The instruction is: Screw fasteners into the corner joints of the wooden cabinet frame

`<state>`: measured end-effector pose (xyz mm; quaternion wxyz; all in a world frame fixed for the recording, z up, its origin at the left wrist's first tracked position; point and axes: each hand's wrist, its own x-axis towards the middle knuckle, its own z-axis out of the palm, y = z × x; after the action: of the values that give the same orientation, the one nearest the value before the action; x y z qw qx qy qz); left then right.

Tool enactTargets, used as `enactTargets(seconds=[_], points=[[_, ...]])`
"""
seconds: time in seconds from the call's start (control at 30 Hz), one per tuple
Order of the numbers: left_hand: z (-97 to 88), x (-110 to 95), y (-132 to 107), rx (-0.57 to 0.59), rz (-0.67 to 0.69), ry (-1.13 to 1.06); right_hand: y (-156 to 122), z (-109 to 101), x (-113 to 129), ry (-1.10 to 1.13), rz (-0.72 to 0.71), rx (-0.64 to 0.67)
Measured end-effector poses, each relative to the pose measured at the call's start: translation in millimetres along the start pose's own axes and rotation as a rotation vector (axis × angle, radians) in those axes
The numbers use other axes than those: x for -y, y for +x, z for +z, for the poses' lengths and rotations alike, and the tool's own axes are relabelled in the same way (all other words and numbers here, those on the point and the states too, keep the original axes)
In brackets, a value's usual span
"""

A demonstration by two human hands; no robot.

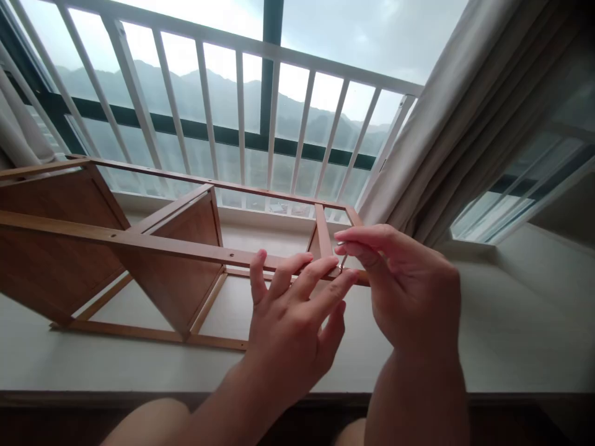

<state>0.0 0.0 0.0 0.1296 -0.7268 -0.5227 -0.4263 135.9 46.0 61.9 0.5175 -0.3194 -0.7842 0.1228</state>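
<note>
A brown wooden shelf frame (176,246) lies on its side in front of me, with panels set between its long rails. My left hand (297,313) is on the near rail, its fingers spread over the wood and the thumb below. Beside its index and middle fingertips, a small shiny screw head (340,269) shows at the rail. My right hand (404,279) pinches a thin metal hex key (344,260) between thumb and index finger. The key's shaft points down to the screw; whether it is seated cannot be made out.
The frame rests on a pale ledge (511,334) with a dark front edge. Behind it stand a white railing (239,105) and a window. A beige curtain (455,124) hangs at the right, close behind my right hand. My knees (151,418) are below the ledge.
</note>
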Motion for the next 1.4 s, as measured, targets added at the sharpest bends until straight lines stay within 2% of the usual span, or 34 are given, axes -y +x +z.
enactTargets(seconds=[0.13, 0.5, 0.67, 0.77, 1.4], points=[[1.5, 1, 0, -0.023, 0.013, -0.018, 3, 5, 3, -0.099, -0.027, -0.005], [4.6, 2, -1, -0.046, 0.013, -0.009, 0, 10, 1, -0.1, 0.166, -0.146], [6.0, 2, -1, -0.059, 0.018, -0.017, -1, 12, 3, -0.125, 0.196, -0.127], [6.9, 3, -2, -0.062, 0.02, -0.017, 0, 13, 4, -0.128, 0.222, -0.166], [8.9, 2, -2, -0.077, 0.016, -0.027, -7, 11, -1, -0.083, 0.273, -0.251]])
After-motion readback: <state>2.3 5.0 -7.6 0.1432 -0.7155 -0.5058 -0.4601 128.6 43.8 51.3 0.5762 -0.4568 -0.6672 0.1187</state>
